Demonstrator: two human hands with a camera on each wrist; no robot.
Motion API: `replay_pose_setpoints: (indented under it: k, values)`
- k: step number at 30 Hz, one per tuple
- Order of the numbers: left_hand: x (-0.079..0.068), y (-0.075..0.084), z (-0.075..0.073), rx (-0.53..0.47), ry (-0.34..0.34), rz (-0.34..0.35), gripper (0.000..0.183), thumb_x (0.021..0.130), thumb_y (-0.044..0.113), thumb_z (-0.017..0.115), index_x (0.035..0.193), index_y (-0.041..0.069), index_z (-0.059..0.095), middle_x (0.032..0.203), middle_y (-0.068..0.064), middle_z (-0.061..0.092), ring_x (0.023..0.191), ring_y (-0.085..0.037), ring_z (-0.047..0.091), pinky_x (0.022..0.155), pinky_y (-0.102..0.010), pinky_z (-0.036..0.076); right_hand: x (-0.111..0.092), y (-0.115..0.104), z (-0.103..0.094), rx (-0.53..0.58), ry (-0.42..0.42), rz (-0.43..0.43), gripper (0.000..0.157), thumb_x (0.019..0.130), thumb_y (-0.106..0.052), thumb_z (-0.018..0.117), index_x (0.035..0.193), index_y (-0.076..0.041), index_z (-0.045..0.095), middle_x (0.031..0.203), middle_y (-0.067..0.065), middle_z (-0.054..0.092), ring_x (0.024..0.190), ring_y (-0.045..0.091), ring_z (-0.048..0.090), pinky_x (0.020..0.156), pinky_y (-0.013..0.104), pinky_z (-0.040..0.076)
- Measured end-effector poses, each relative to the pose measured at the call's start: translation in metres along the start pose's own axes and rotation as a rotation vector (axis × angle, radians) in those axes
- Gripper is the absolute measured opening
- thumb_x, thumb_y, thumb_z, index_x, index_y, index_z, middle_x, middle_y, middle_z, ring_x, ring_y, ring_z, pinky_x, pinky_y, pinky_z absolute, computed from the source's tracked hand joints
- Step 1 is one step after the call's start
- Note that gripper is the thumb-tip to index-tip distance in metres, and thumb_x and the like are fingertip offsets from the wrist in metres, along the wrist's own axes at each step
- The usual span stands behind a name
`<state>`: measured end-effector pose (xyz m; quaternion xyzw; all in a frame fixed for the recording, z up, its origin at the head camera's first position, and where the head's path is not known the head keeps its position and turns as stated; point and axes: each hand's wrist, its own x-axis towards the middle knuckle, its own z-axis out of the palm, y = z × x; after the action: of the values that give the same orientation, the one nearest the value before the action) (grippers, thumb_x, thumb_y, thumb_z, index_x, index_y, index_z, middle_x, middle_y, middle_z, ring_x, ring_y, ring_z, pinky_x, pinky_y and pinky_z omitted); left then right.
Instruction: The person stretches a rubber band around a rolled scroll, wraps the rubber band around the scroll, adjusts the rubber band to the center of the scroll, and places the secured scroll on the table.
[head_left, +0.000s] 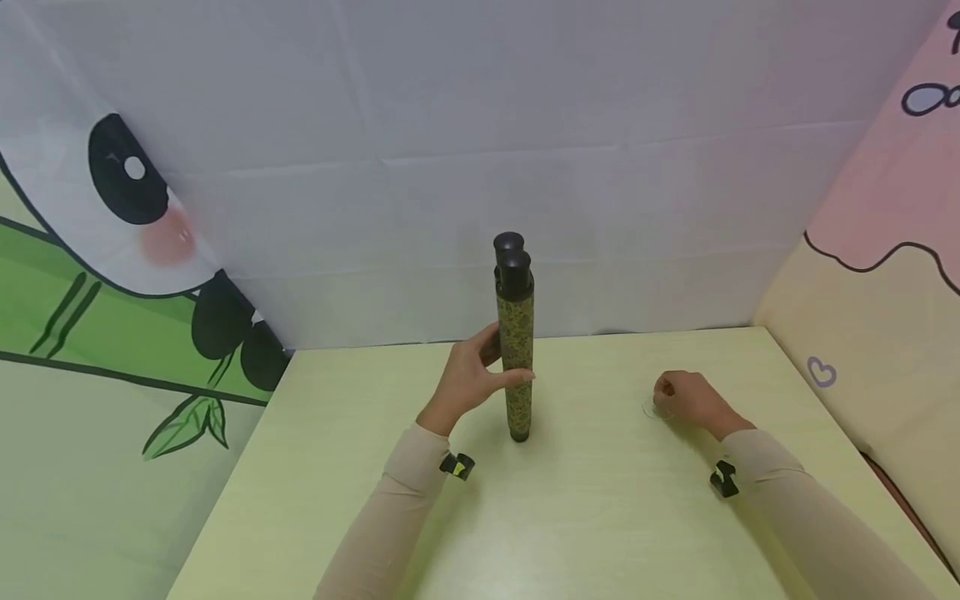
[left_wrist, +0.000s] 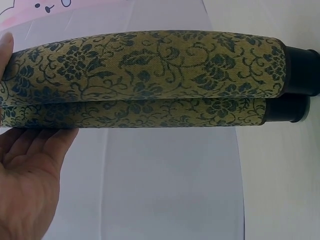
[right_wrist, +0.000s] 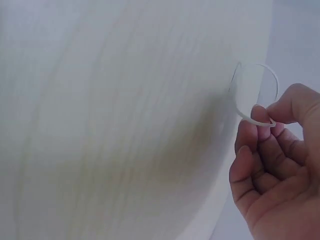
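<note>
A rolled scroll (head_left: 517, 342) with two rollers side by side is held upright near the middle of the table. Dark flowers and vines pattern its gold-green cloth (left_wrist: 165, 65), and black knobs (head_left: 513, 262) cap the rollers. My left hand (head_left: 472, 375) grips it, thumb across the near side and fingers behind. Whether its lower end touches the table, I cannot tell. Off to the right, my right hand (head_left: 690, 402) pinches a thin whitish rubber band (right_wrist: 276, 82) between thumb and fingertips. The band hangs in an open loop, apart from the scroll.
Under both hands lies a pale wood-grain table (head_left: 585, 517). Behind its far edge rises a white cloth wall (head_left: 420, 200). Printed cartoon panels flank it, a green one (head_left: 112, 317) at left and a pink and cream one (head_left: 885, 208) at right.
</note>
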<state>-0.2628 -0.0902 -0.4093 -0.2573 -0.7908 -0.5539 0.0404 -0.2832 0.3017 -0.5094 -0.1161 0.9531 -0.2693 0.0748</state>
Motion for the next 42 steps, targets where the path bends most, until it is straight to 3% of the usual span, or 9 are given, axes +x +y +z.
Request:
replay_pose_setpoints:
  k: [4,7,11,14,22,26,31,36,42]
  values:
    - [0.001,0.001,-0.002,-0.005,-0.001,0.005,0.078,0.082,0.027,0.088,0.148,0.008,0.051,0.134,-0.009,0.064,0.124,-0.022,0.062,0.102,-0.031,0.051,-0.001,-0.002,-0.001,0.076,0.024,-0.002,0.013,0.098,-0.01,0.059,0.098,0.0,0.068,0.089,0.007,0.065,0.077,0.02,0.056,0.067,0.033,0.046]
    - [0.001,0.002,-0.003,-0.002,-0.002,-0.007,0.077,0.082,0.023,0.088,0.148,0.008,0.05,0.134,-0.01,0.064,0.124,-0.022,0.062,0.102,-0.03,0.051,-0.003,-0.007,-0.003,0.196,0.028,0.011,0.022,0.103,-0.011,0.058,0.112,0.005,0.069,0.098,0.012,0.07,0.082,0.02,0.061,0.069,0.033,0.052]
    - [0.0,0.001,-0.003,-0.008,-0.002,-0.037,0.079,0.082,0.018,0.088,0.149,0.007,0.049,0.136,-0.012,0.062,0.126,-0.023,0.06,0.103,-0.031,0.05,-0.006,-0.018,-0.01,0.416,-0.019,0.008,0.033,0.106,-0.01,0.052,0.131,0.011,0.059,0.103,0.02,0.068,0.083,0.024,0.061,0.072,0.035,0.056]
    - [-0.001,0.001,-0.004,-0.014,0.001,-0.05,0.079,0.082,0.016,0.088,0.15,0.006,0.048,0.137,-0.014,0.061,0.127,-0.025,0.06,0.104,-0.033,0.049,-0.009,-0.028,-0.015,0.5,-0.059,-0.026,0.038,0.107,-0.011,0.051,0.137,0.012,0.054,0.098,0.021,0.065,0.079,0.023,0.058,0.07,0.035,0.053]
    - [-0.004,0.003,-0.004,-0.02,-0.004,-0.045,0.079,0.081,0.022,0.089,0.148,0.008,0.05,0.135,-0.01,0.063,0.126,-0.022,0.06,0.102,-0.031,0.05,-0.011,-0.058,-0.025,0.616,-0.169,-0.115,0.031,0.11,-0.012,0.047,0.137,0.002,0.052,0.096,0.013,0.05,0.073,0.016,0.044,0.07,0.033,0.043]
    - [-0.004,0.002,-0.004,-0.018,-0.002,-0.031,0.08,0.081,0.028,0.089,0.148,0.008,0.05,0.134,-0.009,0.064,0.125,-0.021,0.061,0.101,-0.029,0.05,-0.011,-0.074,-0.029,0.786,-0.189,-0.084,0.03,0.112,-0.016,0.039,0.135,0.002,0.048,0.087,0.005,0.041,0.07,0.013,0.037,0.069,0.03,0.041]
    - [0.0,0.003,-0.002,-0.017,-0.015,-0.025,0.083,0.081,0.033,0.088,0.15,0.007,0.049,0.135,-0.007,0.063,0.126,-0.019,0.06,0.102,-0.027,0.05,-0.013,-0.088,-0.035,1.024,-0.177,-0.001,0.036,0.112,-0.027,0.042,0.135,0.001,0.044,0.072,-0.004,0.04,0.06,0.01,0.031,0.062,0.024,0.036]
    - [0.003,0.004,0.001,-0.012,-0.035,-0.027,0.082,0.082,0.033,0.088,0.15,0.009,0.049,0.136,-0.006,0.063,0.127,-0.018,0.059,0.103,-0.027,0.049,-0.016,-0.093,-0.036,1.085,-0.18,0.028,0.041,0.111,-0.034,0.042,0.135,-0.001,0.042,0.068,-0.006,0.039,0.058,0.009,0.029,0.058,0.023,0.032]
    - [0.001,0.005,-0.001,0.019,-0.036,-0.047,0.083,0.081,0.031,0.088,0.15,0.009,0.049,0.137,-0.007,0.062,0.127,-0.019,0.059,0.103,-0.029,0.049,-0.016,-0.1,-0.04,1.232,-0.242,0.047,0.033,0.112,-0.03,0.04,0.135,-0.005,0.042,0.077,-0.004,0.046,0.059,0.009,0.03,0.057,0.023,0.031]
